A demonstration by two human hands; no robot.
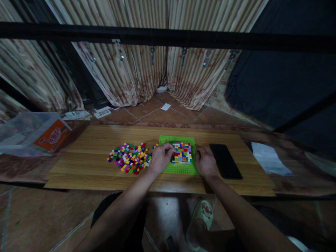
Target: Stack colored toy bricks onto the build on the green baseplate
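A green baseplate lies on a low wooden table. On the baseplate sits a block of small bricks in many colours. My left hand rests at the block's left edge, fingers curled and pinched against it; what it holds, if anything, is hidden. My right hand lies on the baseplate's right edge with its fingers curled down. A heap of loose coloured bricks lies just left of my left hand.
A black phone lies right of the baseplate. A clear plastic bag with an orange box sits off the table's left end, a white paper off its right end. Curtains hang behind. My slippered foot shows below.
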